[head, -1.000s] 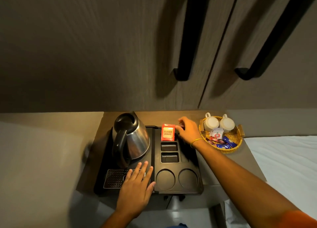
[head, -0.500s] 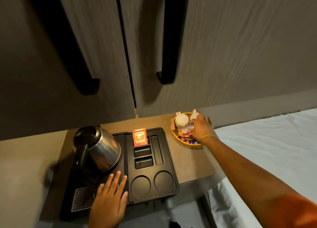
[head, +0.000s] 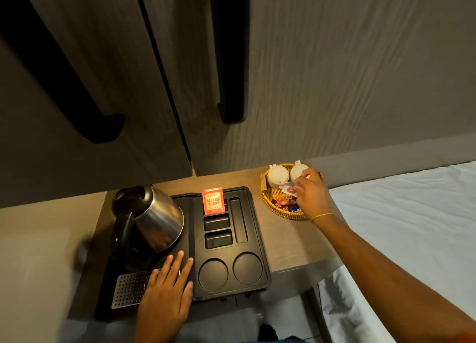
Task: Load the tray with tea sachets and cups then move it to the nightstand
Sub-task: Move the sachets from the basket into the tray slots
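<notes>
Over at the wicker basket (head: 268, 204), the right hand (head: 311, 197) is down among the sachets, its fingers (head: 300, 187) pinching a white sachet (head: 286, 188) with a red mark. Two white cups (head: 277, 175) sit upside down at the back of that basket, with red and blue packets (head: 289, 205) at the front. Left of it on the tabletop (head: 291, 242) lies the black tray (head: 253, 239): one red tea sachet (head: 212, 200) reading "Classic Assam" stands in its rear slot, while the other slots and both round cup wells are bare. The left hand (head: 164, 293) lies flat on the tray's near edge, fingers (head: 177, 264) spread, just in front of the steel kettle (head: 152, 221). A white bed (head: 401, 229) lies to the right.
</notes>
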